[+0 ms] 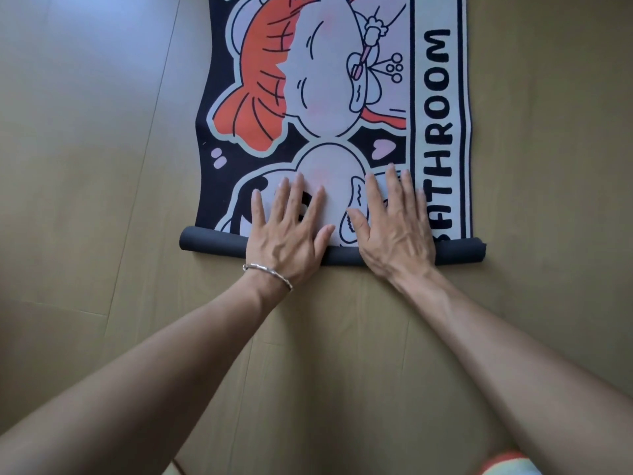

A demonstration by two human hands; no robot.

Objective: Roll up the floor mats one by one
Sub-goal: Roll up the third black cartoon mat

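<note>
Dark mat roll [212, 242], middle hidden under left hand [287, 236], right hand [394, 231]

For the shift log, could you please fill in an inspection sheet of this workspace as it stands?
Surface: tan wood-look floor, with boards running away from the camera.
Job's things: one printed floor mat reading BATHROOM. Its near end is wound into a dark roll; the rest lies flat with slightly wavy side edges. No other mat in view.
Clutter: nothing seen.
Hands: left hand and right hand lie side by side, palms on the roll, straight spread fingers on the print. There is a bracelet on the left wrist.
Cables: nothing seen.
Surroundings: a blurred orange and pale patch at the bottom edge; cannot tell what it is.
</note>
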